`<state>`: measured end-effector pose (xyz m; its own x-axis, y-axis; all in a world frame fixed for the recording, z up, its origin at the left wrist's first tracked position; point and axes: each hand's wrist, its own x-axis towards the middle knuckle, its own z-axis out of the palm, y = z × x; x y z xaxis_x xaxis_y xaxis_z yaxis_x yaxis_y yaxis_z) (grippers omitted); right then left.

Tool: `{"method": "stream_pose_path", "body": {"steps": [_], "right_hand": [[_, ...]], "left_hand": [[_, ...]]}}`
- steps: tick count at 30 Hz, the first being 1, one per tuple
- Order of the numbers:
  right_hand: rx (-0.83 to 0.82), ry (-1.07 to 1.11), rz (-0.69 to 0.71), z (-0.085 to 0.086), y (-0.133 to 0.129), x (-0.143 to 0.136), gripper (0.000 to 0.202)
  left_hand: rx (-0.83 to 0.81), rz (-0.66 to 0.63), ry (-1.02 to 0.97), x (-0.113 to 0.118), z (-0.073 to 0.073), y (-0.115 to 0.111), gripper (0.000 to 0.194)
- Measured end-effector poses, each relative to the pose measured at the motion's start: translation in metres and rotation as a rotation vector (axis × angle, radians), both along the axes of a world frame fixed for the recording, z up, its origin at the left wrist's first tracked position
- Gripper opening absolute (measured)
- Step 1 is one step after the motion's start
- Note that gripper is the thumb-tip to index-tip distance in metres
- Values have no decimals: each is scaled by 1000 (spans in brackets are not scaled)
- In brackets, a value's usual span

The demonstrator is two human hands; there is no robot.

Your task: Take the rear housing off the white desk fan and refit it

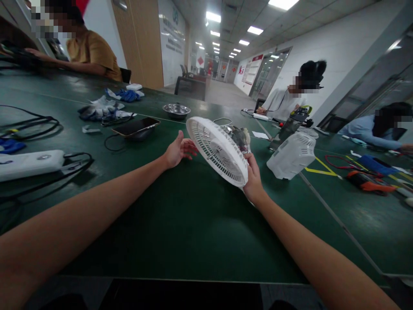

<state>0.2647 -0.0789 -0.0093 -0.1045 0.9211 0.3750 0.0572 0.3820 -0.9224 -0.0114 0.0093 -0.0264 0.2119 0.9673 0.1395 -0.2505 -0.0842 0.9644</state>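
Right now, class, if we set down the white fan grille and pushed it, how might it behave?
The fan grille seems stiff, holding its round shape with the right hand gripping one edge. Its thin slats look fragile. With bulky parts behind it, it may rock or tip.

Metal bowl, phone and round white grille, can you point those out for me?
Metal bowl (176,115): head view, on the outer wall.
Phone (137,126): head view, on the dark screen.
Round white grille (217,145): head view, near the centre of its slotted face.
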Motion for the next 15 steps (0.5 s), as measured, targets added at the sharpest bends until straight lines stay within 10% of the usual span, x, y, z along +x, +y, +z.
{"method": "stream_pose_path", "body": {"steps": [15], "right_hand": [[415,-705,-21,6,8,10,37]], "left_hand": [[-483,-253,-172,-14,15,2,45]]}}
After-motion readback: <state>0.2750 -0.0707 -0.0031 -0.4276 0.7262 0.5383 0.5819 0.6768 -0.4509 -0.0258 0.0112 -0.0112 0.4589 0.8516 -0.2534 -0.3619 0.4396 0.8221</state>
